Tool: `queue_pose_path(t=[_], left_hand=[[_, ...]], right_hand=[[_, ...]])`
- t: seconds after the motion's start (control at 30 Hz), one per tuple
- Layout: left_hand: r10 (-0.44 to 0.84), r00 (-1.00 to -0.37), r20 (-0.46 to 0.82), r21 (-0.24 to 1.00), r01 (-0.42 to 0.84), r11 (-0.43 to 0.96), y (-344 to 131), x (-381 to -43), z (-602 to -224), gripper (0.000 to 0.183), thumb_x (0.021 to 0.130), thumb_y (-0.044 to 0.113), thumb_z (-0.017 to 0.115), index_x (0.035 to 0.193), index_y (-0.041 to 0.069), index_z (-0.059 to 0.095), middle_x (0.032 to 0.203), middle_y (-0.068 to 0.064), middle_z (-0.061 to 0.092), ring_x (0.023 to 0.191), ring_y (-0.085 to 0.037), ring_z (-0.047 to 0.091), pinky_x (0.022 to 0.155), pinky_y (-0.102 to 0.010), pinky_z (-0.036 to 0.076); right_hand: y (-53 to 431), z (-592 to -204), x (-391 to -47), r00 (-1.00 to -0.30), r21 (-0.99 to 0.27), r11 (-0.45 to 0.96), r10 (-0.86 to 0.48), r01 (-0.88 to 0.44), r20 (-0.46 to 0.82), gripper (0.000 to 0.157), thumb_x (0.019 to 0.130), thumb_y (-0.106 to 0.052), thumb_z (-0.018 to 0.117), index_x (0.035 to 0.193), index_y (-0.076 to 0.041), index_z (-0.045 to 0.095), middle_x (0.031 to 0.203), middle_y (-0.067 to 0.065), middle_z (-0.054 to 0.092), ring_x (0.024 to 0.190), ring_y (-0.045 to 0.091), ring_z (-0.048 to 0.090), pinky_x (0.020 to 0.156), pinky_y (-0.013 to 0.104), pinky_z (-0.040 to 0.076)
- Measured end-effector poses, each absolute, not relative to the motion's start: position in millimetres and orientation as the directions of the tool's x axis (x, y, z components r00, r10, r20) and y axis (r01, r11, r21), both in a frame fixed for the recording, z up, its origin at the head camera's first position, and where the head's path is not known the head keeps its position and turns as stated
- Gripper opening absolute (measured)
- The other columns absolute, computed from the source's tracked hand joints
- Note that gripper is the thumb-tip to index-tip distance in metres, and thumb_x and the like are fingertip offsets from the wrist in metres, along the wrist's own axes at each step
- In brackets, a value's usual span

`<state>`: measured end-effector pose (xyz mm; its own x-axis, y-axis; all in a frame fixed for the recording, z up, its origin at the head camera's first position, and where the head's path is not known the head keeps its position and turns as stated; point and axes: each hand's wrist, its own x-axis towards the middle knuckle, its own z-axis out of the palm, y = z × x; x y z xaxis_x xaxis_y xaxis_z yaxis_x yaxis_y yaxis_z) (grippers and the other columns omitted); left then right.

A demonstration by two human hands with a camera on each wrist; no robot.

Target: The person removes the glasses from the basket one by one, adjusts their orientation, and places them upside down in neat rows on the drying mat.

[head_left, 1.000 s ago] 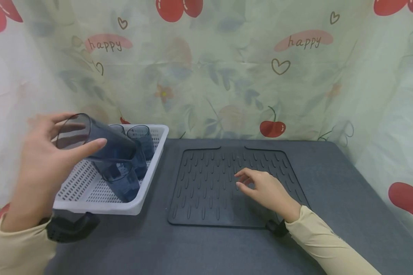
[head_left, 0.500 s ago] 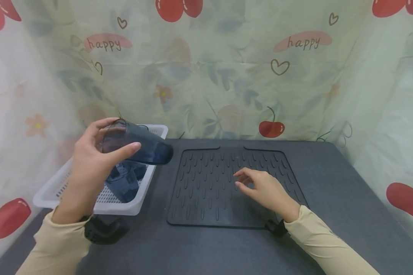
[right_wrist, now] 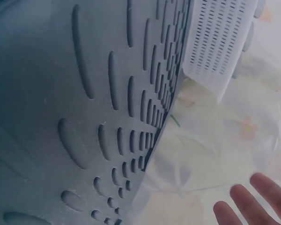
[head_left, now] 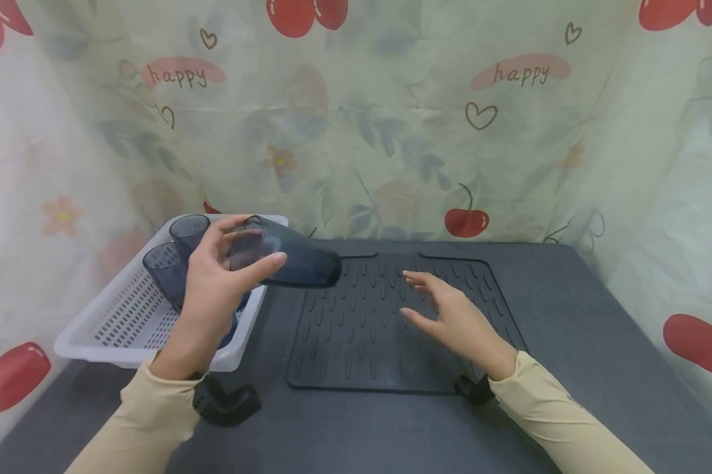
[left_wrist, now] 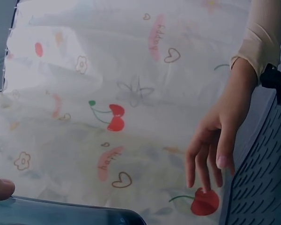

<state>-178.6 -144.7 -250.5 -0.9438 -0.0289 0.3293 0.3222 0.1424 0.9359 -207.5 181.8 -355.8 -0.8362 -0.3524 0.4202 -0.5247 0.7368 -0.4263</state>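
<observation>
My left hand (head_left: 219, 289) grips a blue-tinted drinking glass (head_left: 299, 260) near its rim, thumb on the near side and fingers behind. The glass lies almost sideways in the air, its base pointing right toward the black ribbed drying mat (head_left: 356, 355). In the left wrist view the side of the glass (left_wrist: 61, 213) shows at the bottom edge, beside the thumb. My right hand (head_left: 450, 316) hovers over the mat, holding nothing, thumb and fingers apart. Its fingertips (right_wrist: 243, 199) show at the lower right of the right wrist view.
A white perforated basket (head_left: 89, 355) stands left of the mat. More blue glasses (head_left: 168, 273) stand in it, partly hidden by my left hand. A patterned curtain (head_left: 344, 131) closes off the back and sides of the dark table (head_left: 356, 434).
My left hand has carried the glass from above the basket rightward to the mat's left edge, tipping it closer to level. My right hand has spread its thumb and fingers wider.
</observation>
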Motion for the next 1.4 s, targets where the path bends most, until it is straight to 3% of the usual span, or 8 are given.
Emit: queue_pose_path(t=[0.23,0.57,1.07,1.4], left_hand=[[-0.016,-0.957,0.291,0.952,0.288,0.1,-131,-182,-259,0.065,0.086,0.01,0.072,0.142,0.018,0.041,0.133,-0.004,0.048,0.109,-0.013,0.059,0.073,-0.026,0.054],[0.035,-0.964,0.264,0.962,0.266,0.054,-110,-189,-276,0.066,0.084,0.008,0.074,0.141,0.017,0.041,0.131,-0.005,0.051,0.101,-0.016,0.062,0.075,-0.032,0.057],[0.109,-0.967,0.231,0.971,0.235,0.03,-81,-190,-301,0.066,0.083,0.014,0.076,0.138,0.017,0.04,0.132,-0.007,0.052,0.109,-0.027,0.061,0.074,-0.045,0.056],[0.132,-0.967,0.217,0.975,0.221,0.013,-68,-187,-306,0.065,0.083,0.017,0.076,0.137,0.018,0.041,0.131,-0.007,0.052,0.113,-0.026,0.059,0.071,-0.042,0.057]], right_hand=[[180,-351,-207,-0.834,-0.494,0.682,-0.347,-0.538,0.429,0.078,0.087,-0.032,0.072,0.152,-0.025,0.029,0.149,0.005,0.042,0.132,0.025,0.048,0.1,0.044,0.049],[177,-347,-207,-0.819,-0.57,0.592,-0.351,-0.57,0.455,0.08,0.088,-0.035,0.071,0.153,-0.029,0.024,0.155,0.0,0.033,0.136,0.024,0.042,0.103,0.043,0.046],[169,-347,-203,-0.77,-0.589,0.496,-0.417,-0.638,0.483,0.084,0.085,-0.024,0.076,0.152,-0.026,0.026,0.154,0.001,0.034,0.137,0.025,0.042,0.104,0.043,0.045],[165,-349,-203,-0.746,-0.549,0.506,-0.448,-0.666,0.492,0.086,0.082,-0.028,0.078,0.152,-0.025,0.028,0.15,0.003,0.041,0.134,0.021,0.044,0.101,0.043,0.047]])
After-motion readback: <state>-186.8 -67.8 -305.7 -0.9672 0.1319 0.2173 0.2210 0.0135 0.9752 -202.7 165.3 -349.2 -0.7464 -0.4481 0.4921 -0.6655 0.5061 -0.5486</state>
